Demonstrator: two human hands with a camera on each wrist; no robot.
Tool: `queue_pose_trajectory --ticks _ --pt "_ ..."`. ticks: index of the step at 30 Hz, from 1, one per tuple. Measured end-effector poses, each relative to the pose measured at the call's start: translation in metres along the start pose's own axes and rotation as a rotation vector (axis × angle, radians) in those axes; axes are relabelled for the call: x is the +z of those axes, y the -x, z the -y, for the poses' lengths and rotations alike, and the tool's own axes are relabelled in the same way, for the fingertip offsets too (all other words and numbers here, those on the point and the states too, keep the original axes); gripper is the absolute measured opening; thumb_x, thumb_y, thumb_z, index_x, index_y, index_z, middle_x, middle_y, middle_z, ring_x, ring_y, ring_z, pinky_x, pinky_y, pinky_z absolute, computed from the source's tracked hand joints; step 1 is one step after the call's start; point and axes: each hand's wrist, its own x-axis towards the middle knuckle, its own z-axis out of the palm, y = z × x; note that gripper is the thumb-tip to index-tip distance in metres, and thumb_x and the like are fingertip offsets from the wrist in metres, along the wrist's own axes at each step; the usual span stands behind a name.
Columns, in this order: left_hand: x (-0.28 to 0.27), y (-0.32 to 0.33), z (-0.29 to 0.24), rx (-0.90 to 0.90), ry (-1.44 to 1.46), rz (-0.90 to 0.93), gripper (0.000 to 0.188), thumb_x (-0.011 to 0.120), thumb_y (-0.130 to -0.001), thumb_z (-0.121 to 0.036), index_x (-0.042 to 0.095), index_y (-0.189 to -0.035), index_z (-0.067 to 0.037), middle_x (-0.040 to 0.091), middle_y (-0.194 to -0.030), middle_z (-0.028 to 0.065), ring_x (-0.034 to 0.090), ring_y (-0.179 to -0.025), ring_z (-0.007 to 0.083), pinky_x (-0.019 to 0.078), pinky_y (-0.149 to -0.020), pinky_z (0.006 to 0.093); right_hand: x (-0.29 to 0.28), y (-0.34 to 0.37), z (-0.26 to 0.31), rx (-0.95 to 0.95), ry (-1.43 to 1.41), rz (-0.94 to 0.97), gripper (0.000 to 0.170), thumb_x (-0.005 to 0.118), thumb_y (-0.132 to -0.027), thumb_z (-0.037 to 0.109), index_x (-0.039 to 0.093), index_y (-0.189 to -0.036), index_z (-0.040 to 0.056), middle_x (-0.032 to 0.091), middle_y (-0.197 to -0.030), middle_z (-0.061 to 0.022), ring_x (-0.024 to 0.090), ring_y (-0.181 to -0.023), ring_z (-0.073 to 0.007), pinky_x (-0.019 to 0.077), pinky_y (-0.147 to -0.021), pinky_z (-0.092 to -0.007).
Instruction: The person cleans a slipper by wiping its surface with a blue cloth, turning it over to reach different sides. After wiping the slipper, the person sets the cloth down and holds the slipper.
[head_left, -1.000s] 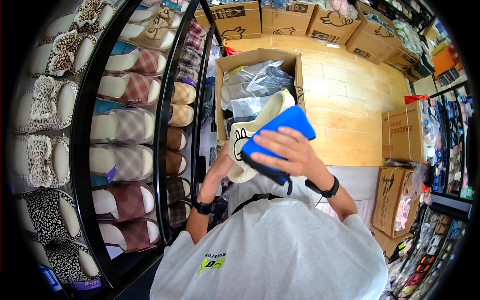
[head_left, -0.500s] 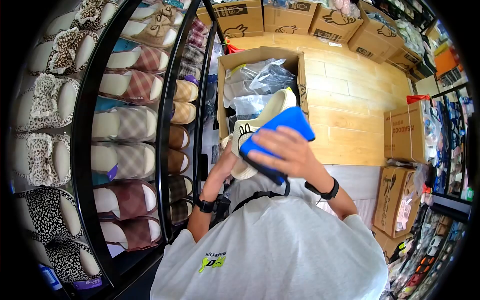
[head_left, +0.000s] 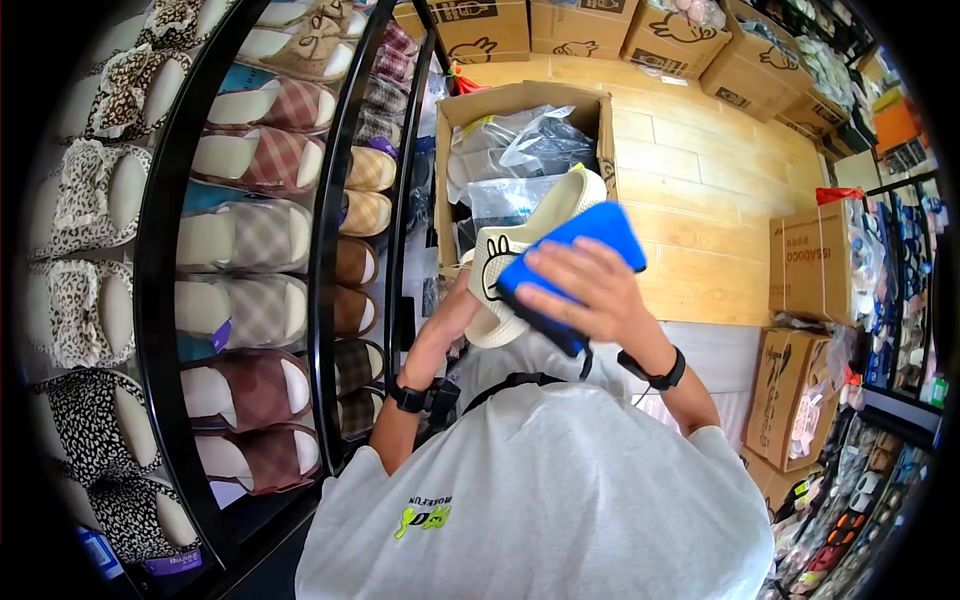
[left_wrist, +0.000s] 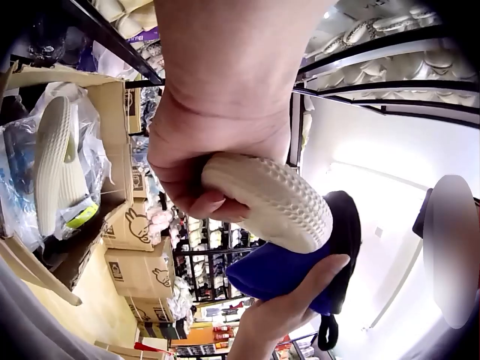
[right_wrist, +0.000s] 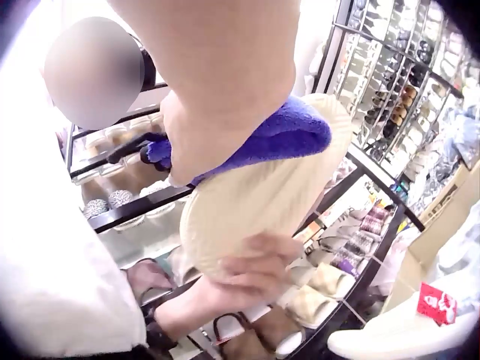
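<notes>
Blue plush cloth (head_left: 610,235), black along its lower edge, lies beneath the right hand (head_left: 595,290) near the centre of the head view. The left hand (head_left: 460,310) holds a cream slipper (left_wrist: 270,202) on the cloth's eight-o'clock side; in the right wrist view the cloth appears to touch the slipper's pale face.

Change: over the past second, hands and cloth have shifted slightly toward one o'clock in the head view. The cardboard box (head_left: 525,97) at twelve o'clock has drifted as well, so part of the shift belongs to the camera. Neither hold has altered noticeably; judged from this, work with the cloth on the slipper is under way rather than finished.

Pose: the left forearm rises from seven o'clock and points toward one; the right comes from four o'clock and points toward eleven, so the hands converge. The left grip is closed, its fingers curled round the slipper's thick edge. The right grip is partly closed: fingers lie nearly straight across the cloth, with the thumb along the black edge, pinching it between them.

Surroundings: a second slipper (left_wrist: 52,165), also cream, rests on bagged goods inside the box. A black rack (head_left: 323,260) of footwear stands at nine o'clock. How much of the held slipper the cloth covers cannot be told.
</notes>
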Motion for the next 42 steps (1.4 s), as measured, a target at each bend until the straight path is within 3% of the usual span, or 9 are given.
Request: queue_pose_trajectory --ticks 4,8,12,18,20,26,32,39,42 --pt "-0.002 0.003 -0.005 0.002 -0.100 -0.028 0.041 0.059 -0.109 -0.015 0.057 -0.147 0.000 0.069 -0.134 0.0070 0.066 -0.116 0.0130 0.0561 -0.098 0.0299 -0.006 -0.003 -0.016 0.294 0.056 -0.086 0.044 0.072 -0.093 0.027 0.076 -0.136 0.0161 0.071 -0.141 -0.0109 0.068 -0.128 -0.0339 0.0489 -0.110 -0.0510" --pt "0.007 0.002 -0.009 -0.003 0.022 -0.023 0.041 0.059 -0.110 -0.019 0.058 -0.147 0.000 0.069 -0.136 0.0075 0.064 -0.120 0.0133 0.0529 -0.104 0.0309 0.002 -0.001 0.011 0.054 0.002 -0.015 0.038 0.064 -0.098 0.017 0.075 -0.135 0.0165 0.072 -0.140 -0.0084 0.068 -0.127 -0.0278 0.0511 -0.110 -0.0458" --pt "0.007 0.002 -0.019 -0.089 -0.271 -0.036 0.043 0.058 -0.111 -0.022 0.058 -0.148 -0.001 0.067 -0.140 0.0075 0.061 -0.125 0.0150 0.0505 -0.107 0.0311 0.009 0.002 0.021 -0.179 -0.033 0.024 0.039 0.061 -0.100 0.014 0.073 -0.137 0.0160 0.072 -0.140 -0.0069 0.068 -0.129 -0.0218 0.0501 -0.111 -0.0387" --pt "0.004 0.004 -0.007 -0.011 0.002 -0.046 0.044 0.058 -0.110 -0.020 0.055 -0.150 -0.001 0.067 -0.139 0.0073 0.066 -0.118 0.0140 0.0556 -0.101 0.0309 -0.013 -0.009 -0.010 0.265 0.058 -0.017 0.042 0.065 -0.096 0.018 0.074 -0.137 0.0195 0.069 -0.145 -0.0115 0.066 -0.131 -0.0281 0.0467 -0.114 -0.0445" --pt "0.009 0.005 -0.007 -0.013 0.028 -0.051 0.044 0.058 -0.110 -0.020 0.054 -0.150 -0.001 0.067 -0.139 0.0077 0.065 -0.119 0.0141 0.0553 -0.102 0.0310 -0.009 -0.010 -0.005 0.271 0.056 -0.042 0.041 0.064 -0.097 0.018 0.075 -0.137 0.0187 0.069 -0.145 -0.0108 0.066 -0.131 -0.0286 0.0471 -0.113 -0.0445" --pt "0.006 -0.001 -0.003 -0.022 -0.126 -0.063 0.046 0.059 -0.109 -0.022 0.055 -0.150 -0.001 0.065 -0.144 0.0098 0.062 -0.128 0.0167 0.0490 -0.111 0.0337 0.004 -0.003 0.023 -0.087 0.004 0.069 0.041 0.063 -0.098 0.016 0.072 -0.137 0.0194 0.070 -0.142 -0.0044 0.067 -0.131 -0.0206 0.0484 -0.114 -0.0390" --pt "0.005 0.005 -0.008 0.004 -0.109 -0.035 0.042 0.060 -0.108 -0.018 0.058 -0.146 0.001 0.069 -0.136 0.0073 0.067 -0.115 0.0128 0.0563 -0.099 0.0296 -0.014 -0.006 -0.007 0.265 0.028 -0.005 0.046 0.068 -0.093 0.018 0.074 -0.138 0.0189 0.069 -0.145 -0.0101 0.066 -0.131 -0.0303 0.0465 -0.113 -0.0478" --pt "0.016 0.001 -0.023 0.026 -0.222 -0.091 0.041 0.061 -0.109 -0.018 0.059 -0.145 0.001 0.068 -0.137 0.0085 0.064 -0.120 0.0143 0.0524 -0.104 0.0304 0.004 -0.003 0.022 -0.180 -0.006 0.039 0.040 0.063 -0.099 0.015 0.073 -0.137 0.0164 0.072 -0.141 -0.0081 0.069 -0.129 -0.0219 0.0499 -0.112 -0.0410" --pt "0.016 -0.002 -0.018 0.111 -0.084 -0.083 0.041 0.061 -0.108 -0.018 0.060 -0.144 0.001 0.069 -0.137 0.0090 0.064 -0.120 0.0143 0.0525 -0.104 0.0306 -0.008 -0.007 0.005 -0.080 -0.030 0.045 0.040 0.063 -0.099 0.015 0.073 -0.137 0.0177 0.071 -0.141 -0.0076 0.068 -0.130 -0.0223 0.0497 -0.113 -0.0416"
